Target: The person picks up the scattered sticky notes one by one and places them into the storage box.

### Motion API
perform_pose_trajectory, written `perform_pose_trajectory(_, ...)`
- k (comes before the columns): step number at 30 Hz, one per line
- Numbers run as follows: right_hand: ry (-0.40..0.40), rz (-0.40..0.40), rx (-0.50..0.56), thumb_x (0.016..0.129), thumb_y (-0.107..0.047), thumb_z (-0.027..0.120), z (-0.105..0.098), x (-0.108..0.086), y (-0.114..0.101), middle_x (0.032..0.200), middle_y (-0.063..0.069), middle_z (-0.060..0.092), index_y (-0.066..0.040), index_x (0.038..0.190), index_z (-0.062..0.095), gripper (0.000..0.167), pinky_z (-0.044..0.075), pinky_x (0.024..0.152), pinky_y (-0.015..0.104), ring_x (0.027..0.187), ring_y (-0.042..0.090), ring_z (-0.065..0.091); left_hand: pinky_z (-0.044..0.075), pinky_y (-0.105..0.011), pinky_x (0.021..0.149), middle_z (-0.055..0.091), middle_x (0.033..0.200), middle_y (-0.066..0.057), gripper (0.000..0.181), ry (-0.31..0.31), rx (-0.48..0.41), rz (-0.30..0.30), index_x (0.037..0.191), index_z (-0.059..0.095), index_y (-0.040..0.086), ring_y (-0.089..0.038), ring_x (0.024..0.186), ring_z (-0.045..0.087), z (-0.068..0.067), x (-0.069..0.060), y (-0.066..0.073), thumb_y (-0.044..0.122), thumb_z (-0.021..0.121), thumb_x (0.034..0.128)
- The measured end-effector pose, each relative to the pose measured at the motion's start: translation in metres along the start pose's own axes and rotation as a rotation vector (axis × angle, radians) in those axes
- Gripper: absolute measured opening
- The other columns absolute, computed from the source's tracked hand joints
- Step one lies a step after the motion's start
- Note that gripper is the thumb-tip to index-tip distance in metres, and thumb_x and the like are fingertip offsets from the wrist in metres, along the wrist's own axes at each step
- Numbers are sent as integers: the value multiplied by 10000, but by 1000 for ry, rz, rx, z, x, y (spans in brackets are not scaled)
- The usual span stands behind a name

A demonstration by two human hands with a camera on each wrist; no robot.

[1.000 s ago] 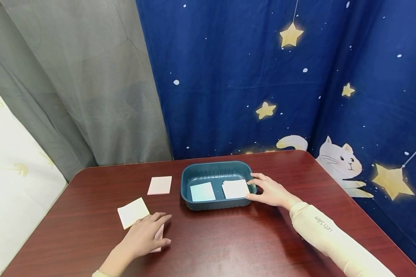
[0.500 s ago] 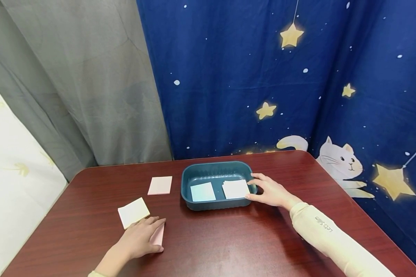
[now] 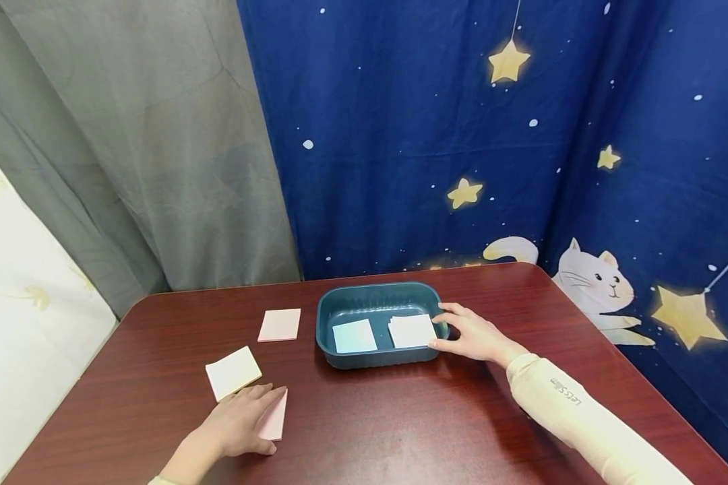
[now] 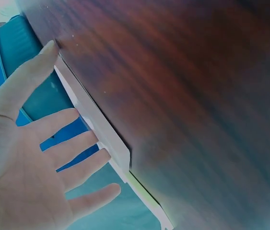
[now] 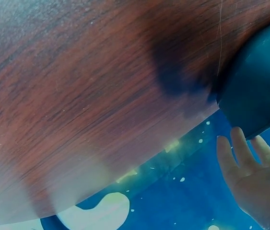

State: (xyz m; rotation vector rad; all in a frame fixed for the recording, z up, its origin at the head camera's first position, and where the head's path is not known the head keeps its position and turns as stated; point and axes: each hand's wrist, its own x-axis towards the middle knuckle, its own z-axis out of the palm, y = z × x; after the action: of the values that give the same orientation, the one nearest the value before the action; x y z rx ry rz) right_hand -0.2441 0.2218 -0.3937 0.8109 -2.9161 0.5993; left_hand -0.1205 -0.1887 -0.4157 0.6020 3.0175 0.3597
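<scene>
My left hand [image 3: 233, 421] lies over a pink sticky note pad [image 3: 273, 421], covering its left part. In the left wrist view its fingers are straight and spread along the pad's edge [image 4: 96, 122], with the thumb near one corner. Whether they press on it I cannot tell. My right hand [image 3: 473, 335] holds the right end of a dark teal plastic basket [image 3: 376, 359], thumb at the front corner and fingers over the rim. Inside the basket are a pale blue note pad [image 3: 354, 337] on the left and a white stack of notes [image 3: 412, 331] on the right.
A white-topped pad with a yellowish edge [image 3: 233, 372] lies askew just beyond my left hand. Another pink pad [image 3: 280, 325] sits left of the basket. The reddish-brown table [image 3: 352, 417] ends at a grey curtain [image 3: 218, 202] and a blue starry one [image 3: 388, 168].
My left hand has drawn back to the left, uncovering more of the pink pad under it. My right hand and the basket have stayed where they were.
</scene>
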Motion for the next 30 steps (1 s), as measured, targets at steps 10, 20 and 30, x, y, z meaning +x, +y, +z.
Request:
perform_pose_trajectory(10,0,0,3,731,-609,559,-2,-1,-1,1308,80,391,-144,1147,581,624,378,822,507,1155,270,383,349,-548,802,505,1163,-193,826,14,5,32,1220,496,26,-386,1050,467,-1,1,-6,351,793,521)
perform_pose_trajectory(20,-1,-2,2,730,-607,562,-2,0,0,1310,86,389,-139,1151,579,630,381,816,509,1156,275,382,381,-514,746,551,1097,-127,795,63,60,27,1196,521,33,-357,1033,484,-1,1,-8,362,795,527)
perform_pose_trajectory(30,0,-4,3,733,-608,557,-2,-1,-1,1309,84,390,-140,1147,581,625,378,821,505,1154,272,386,392,-504,733,539,1077,-167,757,131,131,40,1166,553,58,-367,931,535,3,4,-6,402,779,530)
